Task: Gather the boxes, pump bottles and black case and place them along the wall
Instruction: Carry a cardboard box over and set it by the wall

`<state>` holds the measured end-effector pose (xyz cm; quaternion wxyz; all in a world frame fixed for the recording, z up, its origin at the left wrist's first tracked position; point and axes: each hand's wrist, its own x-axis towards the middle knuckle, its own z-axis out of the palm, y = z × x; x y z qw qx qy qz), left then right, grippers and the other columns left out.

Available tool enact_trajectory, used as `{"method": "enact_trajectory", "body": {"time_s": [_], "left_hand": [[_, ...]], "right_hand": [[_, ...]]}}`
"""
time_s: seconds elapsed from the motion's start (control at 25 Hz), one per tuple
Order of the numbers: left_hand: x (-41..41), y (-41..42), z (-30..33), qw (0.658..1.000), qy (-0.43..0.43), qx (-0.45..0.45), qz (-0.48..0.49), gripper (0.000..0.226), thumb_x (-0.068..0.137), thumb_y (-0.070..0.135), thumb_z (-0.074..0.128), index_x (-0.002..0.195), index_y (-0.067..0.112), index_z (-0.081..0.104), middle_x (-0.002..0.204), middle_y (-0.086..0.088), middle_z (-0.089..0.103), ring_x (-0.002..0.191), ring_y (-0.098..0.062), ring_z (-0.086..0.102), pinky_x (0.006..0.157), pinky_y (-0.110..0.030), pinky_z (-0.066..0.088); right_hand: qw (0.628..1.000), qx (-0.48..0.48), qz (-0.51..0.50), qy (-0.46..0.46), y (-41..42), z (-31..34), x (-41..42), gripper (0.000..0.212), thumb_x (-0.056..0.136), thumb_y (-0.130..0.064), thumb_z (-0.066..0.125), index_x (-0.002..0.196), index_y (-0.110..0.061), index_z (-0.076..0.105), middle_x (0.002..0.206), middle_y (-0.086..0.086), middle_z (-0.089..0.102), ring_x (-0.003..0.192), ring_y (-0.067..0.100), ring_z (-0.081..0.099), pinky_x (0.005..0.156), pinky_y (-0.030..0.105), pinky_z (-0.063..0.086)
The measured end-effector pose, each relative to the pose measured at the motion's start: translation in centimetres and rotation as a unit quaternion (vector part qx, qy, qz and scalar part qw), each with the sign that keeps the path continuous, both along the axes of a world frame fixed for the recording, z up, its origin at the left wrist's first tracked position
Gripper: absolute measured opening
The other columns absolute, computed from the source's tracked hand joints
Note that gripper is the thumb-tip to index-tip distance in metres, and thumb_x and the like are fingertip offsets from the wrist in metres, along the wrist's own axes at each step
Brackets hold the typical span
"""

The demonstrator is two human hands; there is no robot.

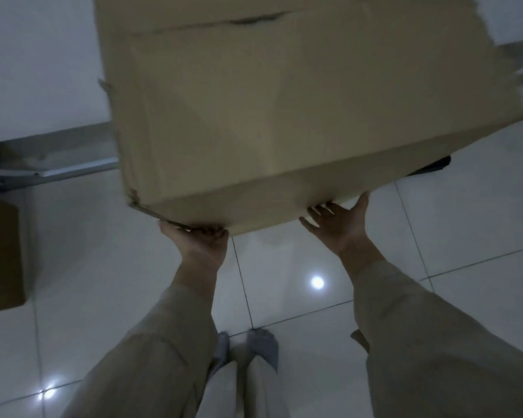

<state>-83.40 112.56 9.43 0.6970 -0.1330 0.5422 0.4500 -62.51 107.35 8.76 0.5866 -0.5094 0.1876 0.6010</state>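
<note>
Cardboard carton, large, tan and rectangular, fills the upper part of the head view, tilted with its near bottom edge lowest and its far end toward the white wall. It appears to be off the pale glossy tiled floor, though the far underside is hidden and contact there cannot be ruled out.

Left hand is curled round the near bottom edge close to the left corner, fingers tucked under the board. Right hand is not curled: its fingers are spread and straight, the palm pressed up against the bottom edge farther right. The load therefore rests on one true grip and one flat support.

Risks noted:
- The flat right hand offers no hold; if the carton tips rightward or forward, it can slide off the palm and drop.
- The left corner of the carton looks crushed and frayed just beside the left hand; the board there may buckle or tear under load.
- A seam across the top face appears split, so the carton may flex, and any contents could shift.
- The carton blocks sight of the wall base. A dark object shows just past its right lower corner and a grey skirting strip runs along the wall; setting down blind could land the carton on either.
- A second brown carton stands at the left edge, near the path.
- The floor is shiny; the person's feet, seemingly in socks, could slip.
</note>
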Motion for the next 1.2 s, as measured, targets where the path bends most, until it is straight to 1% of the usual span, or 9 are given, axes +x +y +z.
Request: {"method": "enact_trajectory", "body": {"time_s": [0.16, 0.32, 0.44, 0.52, 0.68, 0.76, 0.88, 1.08, 1.2], "left_hand": [[-3.8, 0.3, 3.0, 0.999, 0.001, -0.034, -0.014, 0.095, 0.083, 0.071, 0.017, 0.147, 0.001, 0.010, 0.156, -0.017, 0.015, 0.143, -0.035, 0.021, 0.117, -0.044, 0.019], [-12.7, 1.9, 5.3, 0.997, 0.080, -0.006, -0.006, 0.079, 0.090, 0.060, 0.011, 0.145, 0.004, 0.022, 0.156, -0.016, 0.020, 0.143, -0.029, 0.023, 0.116, -0.041, 0.019], [-22.5, 2.4, 5.8, 0.994, 0.109, 0.008, 0.004, 0.074, 0.092, 0.058, 0.012, 0.142, 0.008, 0.032, 0.152, -0.012, 0.032, 0.140, -0.027, 0.029, 0.115, -0.041, 0.022], [-29.8, 2.7, 6.0, 0.992, 0.123, 0.011, -0.004, 0.072, 0.092, 0.059, 0.014, 0.140, 0.009, 0.036, 0.148, -0.011, 0.039, 0.137, -0.028, 0.035, 0.114, -0.041, 0.025], [-46.1, 1.9, 6.5, 0.985, 0.170, 0.016, -0.018, 0.066, 0.093, 0.055, 0.016, 0.138, 0.012, 0.039, 0.141, -0.008, 0.047, 0.130, -0.026, 0.043, 0.106, -0.036, 0.030], [-53.7, 1.0, 7.4, 0.982, 0.188, 0.003, -0.018, 0.061, 0.094, 0.052, 0.020, 0.134, 0.012, 0.043, 0.133, -0.008, 0.050, 0.129, -0.025, 0.045, 0.103, -0.035, 0.032], [-64.1, 0.2, 10.0, 0.972, 0.233, 0.004, 0.001, 0.050, 0.095, 0.046, 0.023, 0.126, 0.015, 0.047, 0.138, -0.008, 0.050, 0.119, -0.023, 0.049, 0.101, -0.035, 0.033], [-74.0, 1.2, 12.1, 0.898, 0.435, 0.039, -0.054, 0.038, 0.096, 0.024, 0.033, 0.127, 0.009, 0.050, 0.131, -0.013, 0.055, 0.108, -0.021, 0.052, 0.093, -0.037, 0.038], [-76.6, 2.2, 11.1, 0.849, 0.511, 0.044, -0.126, 0.031, 0.094, 0.023, 0.042, 0.120, 0.013, 0.054, 0.121, -0.008, 0.057, 0.110, -0.024, 0.052, 0.093, -0.037, 0.039]], "right_hand": [[0.997, -0.050, 0.053, -0.030, -0.5, 1.8, -5.9, 0.078, 0.089, -0.065, 0.019, 0.145, -0.011, 0.025, 0.153, 0.004, 0.029, 0.141, 0.022, 0.028, 0.114, 0.047, 0.023], [0.976, -0.097, 0.192, -0.041, -0.3, 3.0, -16.8, 0.049, 0.099, -0.039, 0.028, 0.137, -0.012, 0.040, 0.148, 0.005, 0.040, 0.135, 0.023, 0.037, 0.106, 0.041, 0.030], [0.912, -0.102, 0.390, -0.073, 0.1, 3.9, -26.9, 0.039, 0.098, -0.027, 0.036, 0.134, -0.012, 0.044, 0.143, 0.006, 0.045, 0.131, 0.024, 0.042, 0.093, 0.034, 0.035], [0.870, -0.082, 0.477, -0.098, 1.7, 4.4, -33.8, 0.038, 0.097, -0.026, 0.039, 0.131, -0.012, 0.047, 0.138, 0.005, 0.049, 0.126, 0.023, 0.046, 0.088, 0.031, 0.037], [0.835, -0.056, 0.522, -0.164, 6.4, 4.8, -47.9, 0.036, 0.095, -0.027, 0.041, 0.126, -0.013, 0.051, 0.132, 0.005, 0.055, 0.107, 0.018, 0.053, 0.082, 0.029, 0.040], [0.834, -0.038, 0.525, -0.164, 8.2, 5.5, -54.0, 0.036, 0.094, -0.027, 0.041, 0.125, -0.014, 0.052, 0.132, 0.005, 0.055, 0.111, 0.021, 0.054, 0.084, 0.030, 0.039], [0.816, -0.021, 0.553, -0.165, 10.7, 7.2, -62.5, 0.035, 0.095, -0.027, 0.040, 0.126, -0.014, 0.052, 0.134, 0.006, 0.053, 0.122, 0.023, 0.051, 0.086, 0.031, 0.038], [0.790, -0.024, 0.568, -0.227, 13.8, 9.0, -71.2, 0.037, 0.097, -0.025, 0.040, 0.132, -0.014, 0.042, 0.129, 0.005, 0.046, 0.123, 0.025, 0.046, 0.096, 0.038, 0.040], [0.760, -0.018, 0.583, -0.287, 15.1, 8.7, -74.6, 0.034, 0.096, -0.024, 0.041, 0.128, -0.013, 0.043, 0.117, 0.004, 0.044, 0.104, 0.018, 0.044, 0.089, 0.033, 0.038]]}}
